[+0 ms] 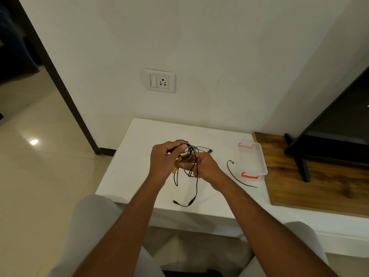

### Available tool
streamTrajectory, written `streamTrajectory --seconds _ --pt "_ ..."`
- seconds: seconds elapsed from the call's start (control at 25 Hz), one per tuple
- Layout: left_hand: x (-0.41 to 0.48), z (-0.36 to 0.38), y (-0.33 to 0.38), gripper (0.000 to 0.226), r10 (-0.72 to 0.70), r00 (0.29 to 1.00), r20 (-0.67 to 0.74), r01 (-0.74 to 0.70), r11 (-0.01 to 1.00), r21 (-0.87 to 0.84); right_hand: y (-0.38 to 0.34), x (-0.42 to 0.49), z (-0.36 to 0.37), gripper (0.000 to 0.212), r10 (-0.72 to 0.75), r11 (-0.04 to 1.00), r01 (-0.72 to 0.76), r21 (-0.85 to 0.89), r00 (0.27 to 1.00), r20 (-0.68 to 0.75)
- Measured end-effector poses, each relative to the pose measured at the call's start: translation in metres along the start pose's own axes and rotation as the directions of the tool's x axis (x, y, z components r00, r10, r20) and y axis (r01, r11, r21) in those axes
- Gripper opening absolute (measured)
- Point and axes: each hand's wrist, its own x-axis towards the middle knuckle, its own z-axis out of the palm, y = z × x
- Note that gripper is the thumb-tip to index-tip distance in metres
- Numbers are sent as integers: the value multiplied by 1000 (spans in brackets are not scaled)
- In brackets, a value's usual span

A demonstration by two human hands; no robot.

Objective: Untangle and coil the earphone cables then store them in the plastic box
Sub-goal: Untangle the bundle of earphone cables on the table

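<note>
Mid-frame, a low white table (129, 176). On its right part, a clear rectangular plastic box with red clasps (252, 158). Above the tabletop, left hand (162, 160) curled round a tangled bundle of thin black earphone cables (192, 151), right hand (203, 166) pinching the same bundle, strands hanging below. Between the hands, a small orange strap (176, 165). Just left of the box, a loose black cable (234, 175).

White wall socket (159, 81) above white table (137, 154); wooden board (319, 182) at right, black TV stand (301, 166) on it.
</note>
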Motion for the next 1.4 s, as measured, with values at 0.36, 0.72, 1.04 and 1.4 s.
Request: streamTrajectory --seconds 0.36,0.72,1.04,1.4 --pt "0 -2 -2 13 67 997 -26 -65 995 75 7 7 -13 8 -37 979 -11 -202 972 -232" --pt "9 -18 2 13 48 997 -57 -44 997 56 20 3 -57 7 363 928 -198 315 673 -645" --pt "11 -21 -2 15 -7 994 -109 8 1000 13 42 -2 -83 7 336 942 -227 248 616 -713" --pt "8 -12 -11 13 -91 995 -46 90 996 -21 20 -9 -24 16 -266 946 98 -309 778 -569"
